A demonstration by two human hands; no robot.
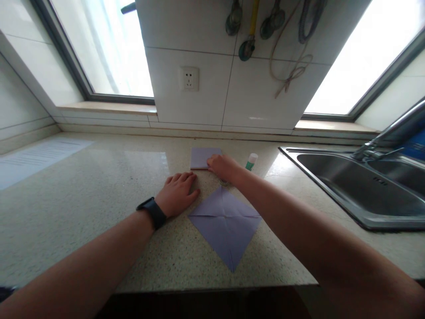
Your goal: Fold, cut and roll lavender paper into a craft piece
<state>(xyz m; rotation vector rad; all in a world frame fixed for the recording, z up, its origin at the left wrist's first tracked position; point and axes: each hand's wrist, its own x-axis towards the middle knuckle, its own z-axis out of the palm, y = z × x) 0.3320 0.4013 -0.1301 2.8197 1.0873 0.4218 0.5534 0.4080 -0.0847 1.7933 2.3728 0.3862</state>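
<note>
On the stone counter lies a purple square of paper (226, 239), turned like a diamond, with creases crossing at its middle. Behind it is a small stack of purple paper (200, 158) with straight edges. My right hand (222, 167) reaches over to that stack, its fingers curled together on the lower right corner. My left hand (179, 192) rests palm down on the counter, left of the creased sheet, fingers stretched out and holding nothing. Right of my right hand stands a glue stick (252, 161) with a white cap and green label, its base partly hidden by my forearm.
A steel sink (332, 177) with a tap (372, 148) is set into the counter at the right. A printed sheet (40, 157) lies far left. A tiled wall with a socket (190, 79), valves and a looped cord (292, 73) rises behind, between two windows.
</note>
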